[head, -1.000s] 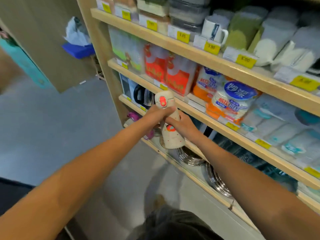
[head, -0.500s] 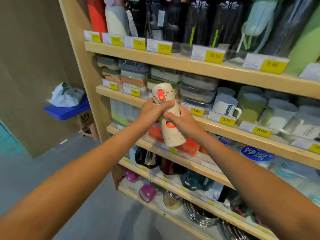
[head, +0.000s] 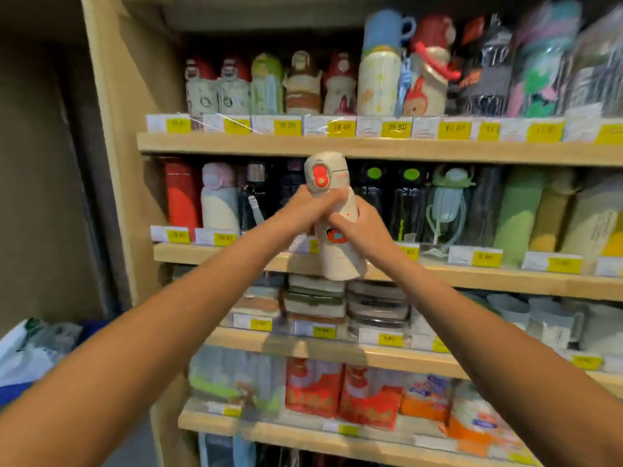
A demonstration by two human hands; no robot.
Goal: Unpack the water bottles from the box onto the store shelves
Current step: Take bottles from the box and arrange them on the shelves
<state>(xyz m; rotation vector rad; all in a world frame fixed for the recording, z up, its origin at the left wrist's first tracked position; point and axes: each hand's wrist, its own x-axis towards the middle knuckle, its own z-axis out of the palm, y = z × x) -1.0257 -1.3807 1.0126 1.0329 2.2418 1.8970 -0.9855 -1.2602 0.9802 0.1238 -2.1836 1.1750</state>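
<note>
Gripping the water bottle (head: 338, 259) upright, left hand (head: 305, 210) above right hand (head: 359, 230), before a shelf edge (head: 472, 277), with a row of bottles (head: 219, 200) behind and stacked containers (head: 315, 299) on the shelf below.

One left hand (head: 305, 212), one right hand (head: 362, 232), one cream bottle (head: 338, 262), four shelf boards (head: 371, 149).

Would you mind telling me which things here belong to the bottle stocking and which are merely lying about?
Job: cream water bottle, gripped by left hand and right hand; wooden shelf of bottles behind it.
Lying about: stacked lidded containers, red packs, white bag at lower left.
</note>
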